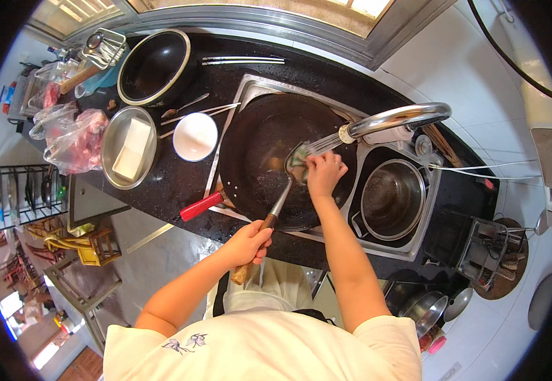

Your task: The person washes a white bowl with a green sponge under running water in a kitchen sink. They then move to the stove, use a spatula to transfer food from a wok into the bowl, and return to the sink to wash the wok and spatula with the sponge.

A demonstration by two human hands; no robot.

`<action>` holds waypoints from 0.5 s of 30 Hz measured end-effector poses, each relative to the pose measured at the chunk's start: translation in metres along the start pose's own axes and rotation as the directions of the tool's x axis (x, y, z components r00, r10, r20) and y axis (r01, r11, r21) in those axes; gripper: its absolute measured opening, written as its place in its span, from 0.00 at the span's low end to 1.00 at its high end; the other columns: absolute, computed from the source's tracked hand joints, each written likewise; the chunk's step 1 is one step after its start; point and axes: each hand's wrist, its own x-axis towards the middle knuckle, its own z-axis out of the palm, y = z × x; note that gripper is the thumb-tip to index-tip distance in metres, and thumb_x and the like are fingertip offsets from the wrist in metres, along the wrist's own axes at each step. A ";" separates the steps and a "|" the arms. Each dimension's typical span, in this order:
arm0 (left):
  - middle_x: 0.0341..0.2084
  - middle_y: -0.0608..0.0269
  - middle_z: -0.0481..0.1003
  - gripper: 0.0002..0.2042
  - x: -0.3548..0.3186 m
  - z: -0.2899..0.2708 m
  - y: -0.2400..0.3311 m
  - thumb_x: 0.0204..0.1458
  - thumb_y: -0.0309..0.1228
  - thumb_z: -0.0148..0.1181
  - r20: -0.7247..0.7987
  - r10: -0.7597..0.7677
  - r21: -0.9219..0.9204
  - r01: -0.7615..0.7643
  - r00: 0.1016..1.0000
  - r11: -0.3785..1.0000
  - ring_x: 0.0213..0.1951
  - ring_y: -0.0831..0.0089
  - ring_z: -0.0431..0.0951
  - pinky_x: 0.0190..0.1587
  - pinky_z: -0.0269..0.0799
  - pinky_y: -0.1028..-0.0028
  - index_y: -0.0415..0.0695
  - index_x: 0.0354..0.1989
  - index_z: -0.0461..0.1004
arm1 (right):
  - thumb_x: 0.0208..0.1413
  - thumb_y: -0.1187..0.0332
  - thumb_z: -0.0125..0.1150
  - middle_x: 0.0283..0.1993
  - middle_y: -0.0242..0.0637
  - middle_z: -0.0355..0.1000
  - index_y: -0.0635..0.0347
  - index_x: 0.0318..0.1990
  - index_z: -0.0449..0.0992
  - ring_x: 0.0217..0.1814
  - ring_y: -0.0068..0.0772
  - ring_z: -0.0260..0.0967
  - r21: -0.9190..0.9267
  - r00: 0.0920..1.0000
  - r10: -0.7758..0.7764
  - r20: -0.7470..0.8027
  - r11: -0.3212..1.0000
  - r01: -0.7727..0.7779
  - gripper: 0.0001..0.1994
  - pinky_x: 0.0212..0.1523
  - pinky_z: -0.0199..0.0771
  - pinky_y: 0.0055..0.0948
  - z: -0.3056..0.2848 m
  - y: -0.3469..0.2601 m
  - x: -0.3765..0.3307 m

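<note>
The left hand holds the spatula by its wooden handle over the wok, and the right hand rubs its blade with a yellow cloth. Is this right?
Not quite: the head view shows the cloth is green. The rest holds: left hand, spatula, wok, right hand.

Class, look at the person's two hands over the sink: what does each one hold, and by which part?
The left hand grips the metal spatula by its wooden handle end. The right hand presses a green cloth against the spatula's blade, above the dark wok.

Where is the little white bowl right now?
In the head view, the white bowl sits on the dark counter, left of the big black wok and right of the metal dish holding white blocks.
</note>
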 end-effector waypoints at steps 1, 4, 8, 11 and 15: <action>0.24 0.69 0.62 0.09 -0.003 -0.002 -0.001 0.61 0.35 0.47 -0.008 -0.006 0.014 0.006 1.000 1.000 0.17 0.82 0.60 0.17 0.58 0.80 0.44 0.43 0.62 | 0.41 0.70 0.66 0.34 0.30 0.65 0.51 0.26 0.78 0.44 0.37 0.61 -0.019 0.999 0.037 0.002 0.999 -0.037 0.04 0.46 0.56 0.40 0.001 0.007 0.006; 0.23 0.67 0.64 0.11 -0.014 -0.011 -0.008 0.60 0.35 0.49 -0.056 0.046 0.037 -0.044 0.997 0.998 0.18 0.81 0.62 0.18 0.60 0.78 0.42 0.46 0.63 | 0.42 0.70 0.65 0.37 0.33 0.65 0.55 0.27 0.77 0.44 0.40 0.62 0.051 0.996 0.063 -0.060 0.997 -0.060 0.04 0.43 0.60 0.40 -0.011 0.017 0.020; 0.24 0.62 0.70 0.16 -0.009 -0.030 -0.028 0.58 0.35 0.52 -0.258 0.440 0.543 -0.247 0.860 0.803 0.20 0.75 0.70 0.24 0.67 0.73 0.39 0.50 0.64 | 0.44 0.68 0.61 0.37 0.33 0.68 0.56 0.25 0.77 0.44 0.40 0.63 -0.119 0.992 -0.124 0.029 0.985 0.127 0.03 0.44 0.61 0.41 -0.007 0.019 0.009; 0.27 0.57 0.73 0.16 -0.009 -0.032 -0.019 0.54 0.28 0.55 -0.249 0.635 0.727 -0.292 0.731 0.621 0.23 0.73 0.75 0.27 0.70 0.73 0.41 0.50 0.64 | 0.45 0.70 0.55 0.33 0.35 0.74 0.55 0.26 0.79 0.44 0.37 0.68 -0.209 0.890 -0.298 0.344 0.900 0.382 0.05 0.45 0.61 0.39 0.013 0.038 -0.002; 0.37 0.49 0.71 0.19 -0.011 -0.041 -0.024 0.47 0.20 0.56 -0.146 0.779 0.879 -0.282 0.610 0.385 0.35 0.54 0.76 0.36 0.72 0.64 0.41 0.49 0.64 | 0.54 0.65 0.57 0.30 0.40 0.76 0.59 0.32 0.78 0.32 0.41 0.73 0.036 0.943 0.101 0.318 0.992 -0.119 0.08 0.39 0.65 0.41 -0.023 0.033 0.019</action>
